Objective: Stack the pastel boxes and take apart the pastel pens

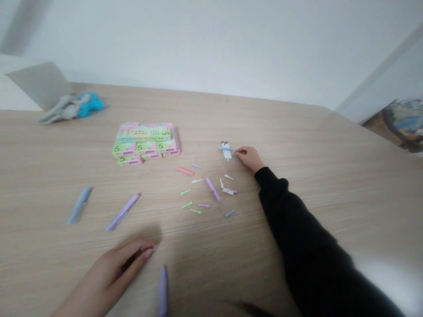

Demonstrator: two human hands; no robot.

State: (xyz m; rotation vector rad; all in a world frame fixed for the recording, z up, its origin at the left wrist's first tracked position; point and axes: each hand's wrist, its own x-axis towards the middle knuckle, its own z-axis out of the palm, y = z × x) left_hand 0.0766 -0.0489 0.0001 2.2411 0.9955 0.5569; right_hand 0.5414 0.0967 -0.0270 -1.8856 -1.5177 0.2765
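My left hand [120, 266] hovers low at the front, thumb and forefinger pinched together; a tiny pale bit shows at the tips, too small to name. A purple pen barrel [163, 290] lies just right of it. Further off, my right hand [250, 158] has its fingers closed beside a bundle of white pen refills [227, 153], and what they hold is hidden. Across the refills rests a light blue piece [225, 149]. Small pen parts are scattered between the hands, among them a purple barrel [213, 189], a pink barrel [185, 171] and green pieces [187, 204].
Stacked green and pink boxes [145, 143] marked 5 stand left of centre. A blue pen [79, 205] and a purple pen [123, 212] lie at left. Behind them are grey and blue gloves [74, 107] and a white box [36, 83]. A wall borders the table's far edge.
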